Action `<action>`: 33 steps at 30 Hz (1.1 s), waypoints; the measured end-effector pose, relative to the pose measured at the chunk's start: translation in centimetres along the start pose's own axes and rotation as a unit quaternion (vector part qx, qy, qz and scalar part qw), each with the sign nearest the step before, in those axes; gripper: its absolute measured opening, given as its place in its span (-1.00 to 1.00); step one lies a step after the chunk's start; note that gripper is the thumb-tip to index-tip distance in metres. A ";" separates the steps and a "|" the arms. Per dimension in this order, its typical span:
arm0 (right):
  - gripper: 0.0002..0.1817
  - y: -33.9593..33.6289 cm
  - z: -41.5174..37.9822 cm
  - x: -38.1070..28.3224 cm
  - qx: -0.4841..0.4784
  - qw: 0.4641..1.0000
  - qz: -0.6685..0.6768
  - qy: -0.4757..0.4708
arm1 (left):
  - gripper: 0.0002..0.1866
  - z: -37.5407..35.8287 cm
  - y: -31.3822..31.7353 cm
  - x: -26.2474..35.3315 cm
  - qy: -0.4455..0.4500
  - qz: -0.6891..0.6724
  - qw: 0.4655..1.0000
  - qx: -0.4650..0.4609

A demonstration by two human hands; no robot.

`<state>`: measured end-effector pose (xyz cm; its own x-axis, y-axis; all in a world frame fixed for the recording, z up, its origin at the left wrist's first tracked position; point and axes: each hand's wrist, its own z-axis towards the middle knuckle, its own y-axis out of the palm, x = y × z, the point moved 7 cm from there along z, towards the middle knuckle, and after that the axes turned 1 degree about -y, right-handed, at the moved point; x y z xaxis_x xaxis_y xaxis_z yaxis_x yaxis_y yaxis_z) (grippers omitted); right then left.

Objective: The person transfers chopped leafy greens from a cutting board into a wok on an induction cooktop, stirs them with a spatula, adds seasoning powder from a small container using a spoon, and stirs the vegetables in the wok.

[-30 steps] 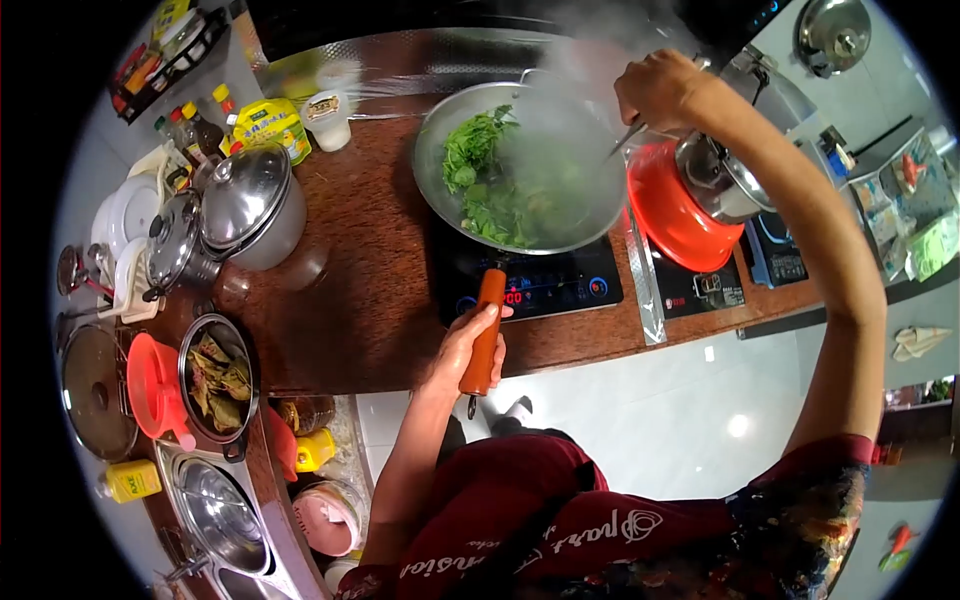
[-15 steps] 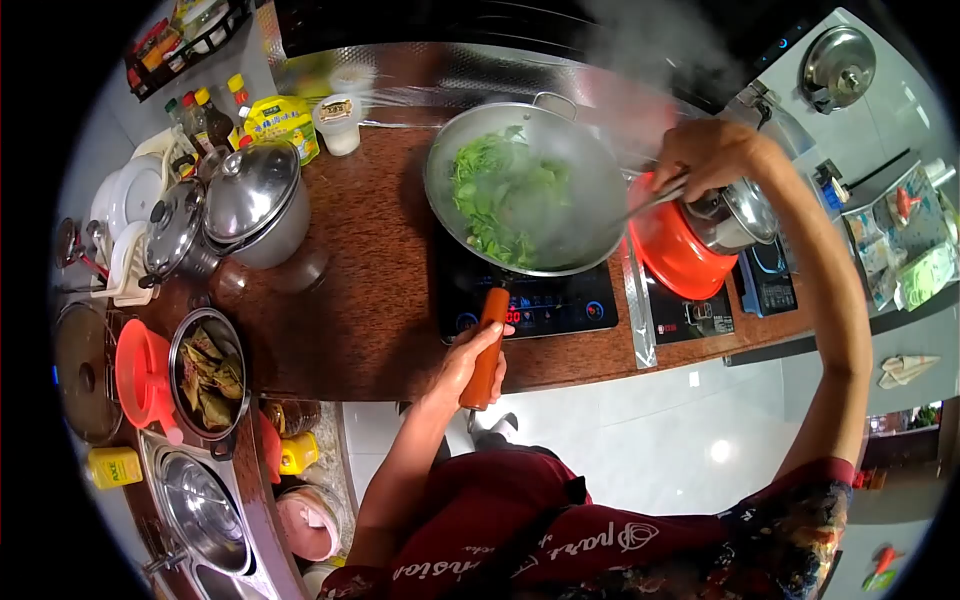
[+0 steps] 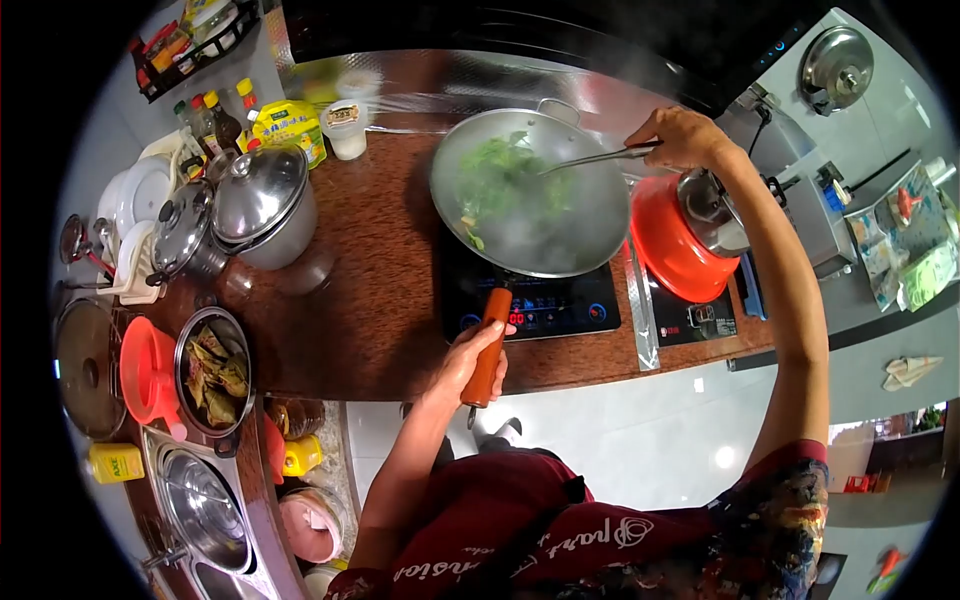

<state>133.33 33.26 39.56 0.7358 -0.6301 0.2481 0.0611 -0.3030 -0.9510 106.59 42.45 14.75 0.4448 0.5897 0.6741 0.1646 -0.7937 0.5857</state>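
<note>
A wok [image 3: 590,225] sits on a black induction cooker [image 3: 560,305] with lit controls. Leafy greens [image 3: 500,180] lie in the wok's left part, blurred by steam. My left hand [image 3: 470,362] is wrapped around the wok's brown wooden handle [image 3: 487,372]. Over the wok's right rim, my right hand [image 3: 680,138] grips a long metal cooking utensil [image 3: 595,158]. Its shaft slopes down into the greens, and its head cannot be made out there.
A red basin [image 3: 675,255] with a metal pot stands right of the wok. To the left are a lidded pot [image 3: 265,205], a seasoning pouch [image 3: 290,125], a white-lidded jar [image 3: 346,130] and a pot of leaf-wrapped food [image 3: 215,380]. A sink [image 3: 205,510] is at lower left.
My right hand has moved left with the utensil, whose far end went from the wok's right side into the greens. The greens look shifted and hazier. My left hand keeps its hold.
</note>
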 end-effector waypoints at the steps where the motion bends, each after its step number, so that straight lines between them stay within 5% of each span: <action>1: -0.58 0.6 0.5 0.5 -0.002 1.000 -0.008 0.019 | -0.46 0.0 0.0 0.0 0.001 0.006 1.000 0.002; 5: -0.59 5.1 2.8 0.6 0.113 0.993 -0.043 -0.002 | -0.43 0.3 0.0 -0.2 0.003 0.009 1.000 -0.003; 6: -0.59 6.1 2.5 -0.9 0.015 0.999 -0.025 0.037 | -0.43 0.3 0.0 -0.2 0.004 0.008 1.000 -0.001; 8: -0.58 7.7 1.1 -2.8 -0.017 0.999 -0.002 0.042 | -0.43 0.3 0.1 -0.2 0.008 0.005 1.000 0.002; 14: -0.61 1.7 -4.4 -1.8 -0.037 0.996 -0.059 -0.059 | -0.42 0.3 0.3 -0.3 0.011 -0.002 1.000 0.000; 18: -0.52 -2.6 -6.1 0.4 -0.125 0.984 -0.125 0.001 | -0.42 0.4 0.0 -0.4 0.003 0.006 1.000 0.003; 22: -0.58 -1.2 -4.6 0.6 -0.131 0.971 -0.200 -0.026 | -0.44 0.3 0.1 -0.3 0.000 0.011 1.000 -0.002; 23: -0.61 0.5 -3.4 0.9 -0.159 0.960 -0.227 0.030 | -0.44 0.3 0.1 -0.2 0.000 0.012 1.000 -0.001; 29: -0.77 5.2 2.8 2.4 0.126 0.967 -0.221 -0.020 | -0.47 0.1 -0.1 0.1 -0.006 0.012 1.000 -0.011; 33: -0.65 4.3 4.9 0.1 0.043 0.976 -0.205 0.065 | -0.48 0.2 -0.2 0.1 -0.013 0.010 1.000 -0.010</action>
<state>136.97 35.43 34.59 0.5462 -0.5554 0.6270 0.3934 -0.4908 -0.7774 106.78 42.59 14.62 0.4706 0.5701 0.6735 0.1391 -0.8016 0.5814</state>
